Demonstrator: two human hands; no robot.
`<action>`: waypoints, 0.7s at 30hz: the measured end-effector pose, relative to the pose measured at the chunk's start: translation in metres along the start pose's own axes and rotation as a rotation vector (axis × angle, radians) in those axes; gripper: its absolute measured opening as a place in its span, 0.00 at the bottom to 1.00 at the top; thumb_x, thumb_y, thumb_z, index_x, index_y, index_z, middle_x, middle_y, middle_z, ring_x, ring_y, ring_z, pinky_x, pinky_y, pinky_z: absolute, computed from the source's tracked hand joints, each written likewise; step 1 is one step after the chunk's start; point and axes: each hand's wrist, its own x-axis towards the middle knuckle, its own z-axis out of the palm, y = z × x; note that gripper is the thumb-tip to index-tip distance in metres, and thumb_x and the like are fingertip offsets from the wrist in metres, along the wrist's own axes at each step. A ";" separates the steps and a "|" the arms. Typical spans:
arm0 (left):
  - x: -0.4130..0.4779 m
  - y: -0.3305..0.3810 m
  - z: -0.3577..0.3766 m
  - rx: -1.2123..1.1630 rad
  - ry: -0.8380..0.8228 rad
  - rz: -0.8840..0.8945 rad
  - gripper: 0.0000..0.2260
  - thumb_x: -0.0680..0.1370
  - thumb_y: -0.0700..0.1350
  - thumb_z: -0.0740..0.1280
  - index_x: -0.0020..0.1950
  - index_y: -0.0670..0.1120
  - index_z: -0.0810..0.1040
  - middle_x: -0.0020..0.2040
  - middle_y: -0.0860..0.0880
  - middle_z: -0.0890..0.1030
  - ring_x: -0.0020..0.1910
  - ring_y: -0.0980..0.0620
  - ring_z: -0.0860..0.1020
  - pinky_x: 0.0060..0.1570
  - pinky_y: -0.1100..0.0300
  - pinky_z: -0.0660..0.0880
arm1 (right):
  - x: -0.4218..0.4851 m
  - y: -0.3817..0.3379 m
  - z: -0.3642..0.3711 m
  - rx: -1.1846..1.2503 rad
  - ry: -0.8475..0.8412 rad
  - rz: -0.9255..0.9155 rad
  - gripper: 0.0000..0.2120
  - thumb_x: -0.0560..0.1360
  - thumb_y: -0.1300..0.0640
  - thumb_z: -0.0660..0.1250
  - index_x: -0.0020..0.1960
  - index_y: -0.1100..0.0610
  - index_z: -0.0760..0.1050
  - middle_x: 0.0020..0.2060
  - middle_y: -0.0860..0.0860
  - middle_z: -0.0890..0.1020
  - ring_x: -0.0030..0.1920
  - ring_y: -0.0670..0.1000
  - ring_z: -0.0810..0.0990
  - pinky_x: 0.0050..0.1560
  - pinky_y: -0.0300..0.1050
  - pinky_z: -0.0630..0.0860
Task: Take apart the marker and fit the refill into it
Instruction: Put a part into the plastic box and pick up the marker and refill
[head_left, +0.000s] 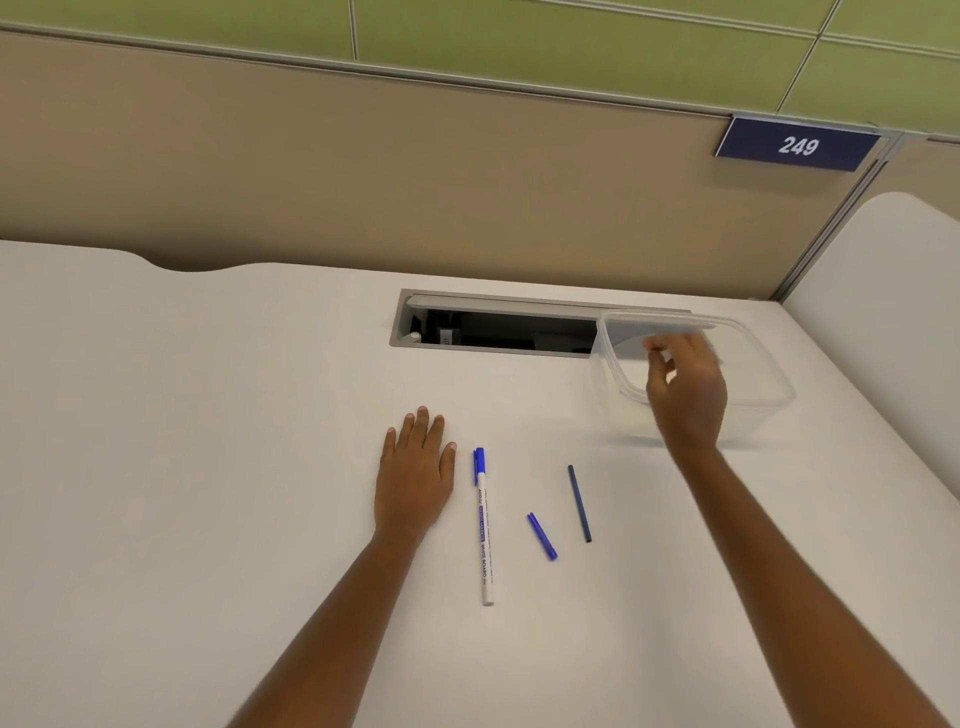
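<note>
A white whiteboard marker with a blue cap end lies on the desk, pointing away from me. To its right lie a short blue piece and a thin dark refill rod, each apart from the others. My left hand rests flat on the desk just left of the marker, fingers straight. My right hand hovers over a clear plastic container, fingers loosely curled and blurred, with nothing visible between them.
A recessed cable tray with an open lid is set in the white desk behind the parts. A beige partition stands at the back with a blue sign reading 249. A second white surface lies at the right.
</note>
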 end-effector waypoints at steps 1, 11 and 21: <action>-0.001 0.000 -0.001 -0.006 -0.006 -0.003 0.29 0.74 0.53 0.40 0.74 0.45 0.57 0.76 0.45 0.56 0.75 0.47 0.54 0.74 0.54 0.47 | -0.014 -0.004 -0.001 0.014 0.037 -0.015 0.07 0.72 0.66 0.61 0.44 0.60 0.78 0.41 0.59 0.81 0.39 0.61 0.78 0.36 0.47 0.72; -0.025 -0.002 -0.011 -0.011 -0.002 0.011 0.29 0.73 0.52 0.44 0.64 0.41 0.73 0.67 0.39 0.73 0.65 0.41 0.72 0.65 0.47 0.66 | -0.162 -0.052 0.006 0.100 -0.188 0.041 0.09 0.71 0.57 0.57 0.42 0.52 0.77 0.39 0.49 0.81 0.41 0.47 0.74 0.38 0.36 0.67; -0.057 -0.006 -0.016 0.115 -0.066 0.064 0.20 0.72 0.48 0.53 0.53 0.43 0.81 0.54 0.42 0.83 0.52 0.45 0.82 0.48 0.47 0.78 | -0.199 -0.096 0.001 0.120 -0.342 0.078 0.20 0.72 0.45 0.51 0.52 0.54 0.76 0.45 0.50 0.79 0.46 0.51 0.79 0.37 0.38 0.72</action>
